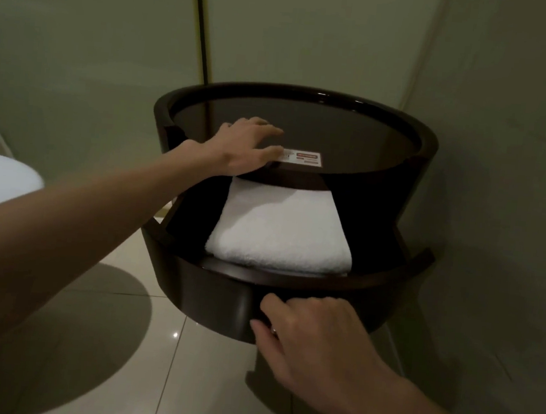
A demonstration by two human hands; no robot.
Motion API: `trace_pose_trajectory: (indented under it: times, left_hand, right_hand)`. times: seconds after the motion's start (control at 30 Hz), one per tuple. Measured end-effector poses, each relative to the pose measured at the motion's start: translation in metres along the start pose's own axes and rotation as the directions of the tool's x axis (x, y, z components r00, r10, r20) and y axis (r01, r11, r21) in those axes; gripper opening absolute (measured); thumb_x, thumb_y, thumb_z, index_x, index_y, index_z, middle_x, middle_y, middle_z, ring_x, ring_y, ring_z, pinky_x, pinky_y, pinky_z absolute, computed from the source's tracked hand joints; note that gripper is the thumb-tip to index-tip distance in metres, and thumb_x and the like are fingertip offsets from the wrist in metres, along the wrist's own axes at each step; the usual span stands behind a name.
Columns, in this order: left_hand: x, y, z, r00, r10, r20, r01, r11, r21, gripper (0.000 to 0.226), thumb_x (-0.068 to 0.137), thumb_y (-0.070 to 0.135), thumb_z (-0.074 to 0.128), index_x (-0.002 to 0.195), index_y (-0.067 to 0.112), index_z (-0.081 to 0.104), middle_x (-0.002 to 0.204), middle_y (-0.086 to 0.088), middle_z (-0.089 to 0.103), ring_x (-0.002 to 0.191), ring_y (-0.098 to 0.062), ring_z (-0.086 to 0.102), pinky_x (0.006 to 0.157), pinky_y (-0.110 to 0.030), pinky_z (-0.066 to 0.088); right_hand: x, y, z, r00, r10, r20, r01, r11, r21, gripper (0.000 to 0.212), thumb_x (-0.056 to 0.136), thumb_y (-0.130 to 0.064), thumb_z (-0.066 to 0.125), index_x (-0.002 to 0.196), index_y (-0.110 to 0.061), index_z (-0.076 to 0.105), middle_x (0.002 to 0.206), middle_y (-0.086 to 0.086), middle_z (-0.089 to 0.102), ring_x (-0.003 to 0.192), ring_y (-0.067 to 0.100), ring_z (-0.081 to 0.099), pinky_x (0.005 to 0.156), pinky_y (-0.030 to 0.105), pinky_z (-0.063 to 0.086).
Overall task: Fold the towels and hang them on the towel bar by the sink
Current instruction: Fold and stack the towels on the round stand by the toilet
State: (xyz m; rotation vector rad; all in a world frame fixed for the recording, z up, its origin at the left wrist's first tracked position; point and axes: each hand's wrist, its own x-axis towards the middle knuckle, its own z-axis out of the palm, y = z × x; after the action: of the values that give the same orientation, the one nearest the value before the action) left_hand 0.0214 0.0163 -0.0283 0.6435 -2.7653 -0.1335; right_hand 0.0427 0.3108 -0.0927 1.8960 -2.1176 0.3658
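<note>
Right hand (303, 335): loosely curled, empty, at the desk (291, 286) lower rim.
Towel (279, 227): white, folded, on the lower shelf (183, 235). Likely soft, light and floppy; take it by the folded front edge, supporting beneath.
Left hand (247, 148): flat, empty, on the desk top.

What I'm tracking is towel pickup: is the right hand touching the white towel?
Apart. The head view shows the right hand at the stand's lower rim, with dark rim visible between its fingers and the white towel.

Unreadable sticker (302, 157) on table (430, 144)
</note>
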Motion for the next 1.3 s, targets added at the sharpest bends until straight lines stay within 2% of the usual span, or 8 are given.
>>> trace_pose_trajectory:
  times: [0.17, 0.37, 0.5, 0.73, 0.83, 0.93, 1.13, 1.3]
  left_hand:
    - [-0.022, 0.013, -0.010, 0.987, 0.157, 0.013, -0.157, 0.987, -0.047, 0.055, 0.089, 0.052, 0.040, 0.135, 0.024, 0.049, 0.141, -0.004, 0.046, 0.130, -0.023, 0.040, 0.107, -0.048, 0.033]
    - [-0.052, 0.013, -0.017, 0.981, 0.185, 0.063, -0.183, 0.982, -0.042, 0.062, 0.083, 0.054, 0.039, 0.135, 0.022, 0.050, 0.139, -0.005, 0.048, 0.127, -0.022, 0.044, 0.105, -0.046, 0.037]
    - [-0.071, 0.013, -0.020, 0.978, 0.169, 0.120, -0.161, 0.984, -0.078, 0.063, 0.083, 0.055, 0.040, 0.136, 0.024, 0.049, 0.140, -0.003, 0.047, 0.128, -0.020, 0.044, 0.107, -0.044, 0.036]
    - [-0.108, 0.026, -0.026, 0.957, 0.186, 0.221, -0.160, 0.978, -0.131, 0.068, 0.079, 0.066, 0.041, 0.136, 0.029, 0.047, 0.132, 0.006, 0.047, 0.122, -0.013, 0.045, 0.103, -0.040, 0.039]
    - [-0.117, 0.038, -0.028, 0.921, 0.175, 0.348, -0.149, 0.984, -0.101, 0.076, 0.074, 0.073, 0.044, 0.140, 0.034, 0.039, 0.137, 0.008, 0.044, 0.121, -0.011, 0.044, 0.103, -0.036, 0.039]
    - [-0.119, 0.046, -0.025, 0.896, 0.152, 0.418, -0.150, 0.988, -0.039, 0.080, 0.073, 0.075, 0.051, 0.140, 0.035, 0.034, 0.134, 0.007, 0.047, 0.115, -0.013, 0.047, 0.097, -0.035, 0.043]
    - [-0.115, 0.049, -0.016, 0.959, 0.158, 0.233, -0.182, 0.980, 0.083, 0.081, 0.066, 0.069, 0.063, 0.135, 0.038, 0.036, 0.127, 0.009, 0.055, 0.108, -0.016, 0.055, 0.088, -0.032, 0.047]
    - [-0.096, 0.039, -0.030, 0.987, 0.154, 0.049, -0.154, 0.988, 0.009, 0.054, 0.070, 0.043, 0.071, 0.119, 0.040, 0.049, 0.112, 0.013, 0.063, 0.098, -0.011, 0.061, 0.072, -0.024, 0.047]
  right_hand:
    - [0.023, 0.011, -0.022, 0.997, -0.078, -0.021, 0.079, 0.993, 0.092, 0.021, 0.092, -0.038, 0.052, 0.080, -0.022, 0.058, 0.060, -0.006, 0.061, 0.048, 0.011, 0.056, 0.045, 0.026, 0.044]
    - [0.058, 0.040, -0.026, 0.993, -0.110, -0.041, 0.113, 0.992, 0.063, 0.024, 0.087, -0.042, 0.058, 0.098, -0.021, 0.061, 0.089, -0.002, 0.064, 0.082, 0.017, 0.061, 0.068, 0.035, 0.052]
    - [0.079, 0.068, -0.019, 0.982, -0.071, 0.173, 0.061, 0.996, 0.066, 0.044, 0.082, -0.058, 0.058, 0.116, -0.031, 0.054, 0.114, -0.005, 0.052, 0.104, 0.014, 0.050, 0.086, 0.030, 0.044]
    - [0.090, 0.091, -0.010, 0.917, -0.057, 0.395, 0.061, 0.998, 0.001, 0.075, 0.073, -0.069, 0.059, 0.135, -0.041, 0.028, 0.133, -0.007, 0.036, 0.118, 0.015, 0.038, 0.095, 0.034, 0.034]
    - [0.094, 0.094, -0.006, 0.910, -0.045, 0.411, 0.055, 0.998, -0.013, 0.078, 0.070, -0.061, 0.064, 0.135, -0.037, 0.028, 0.132, -0.005, 0.035, 0.116, 0.015, 0.039, 0.092, 0.033, 0.038]
    - [0.099, 0.090, -0.005, 0.927, -0.052, 0.371, 0.053, 0.999, 0.006, 0.068, 0.066, -0.054, 0.064, 0.126, -0.034, 0.038, 0.120, -0.007, 0.042, 0.102, 0.012, 0.043, 0.074, 0.029, 0.038]
    - [0.119, 0.100, -0.029, 0.947, -0.016, 0.320, -0.048, 0.980, 0.191, 0.040, 0.062, -0.055, 0.059, 0.097, -0.034, 0.060, 0.087, -0.015, 0.060, 0.078, 0.005, 0.057, 0.068, 0.033, 0.054]
    - [0.140, 0.108, -0.053, 0.954, -0.016, 0.299, -0.068, 0.961, 0.268, 0.025, 0.069, -0.044, 0.065, 0.085, -0.025, 0.067, 0.079, -0.007, 0.065, 0.072, 0.010, 0.061, 0.065, 0.036, 0.055]
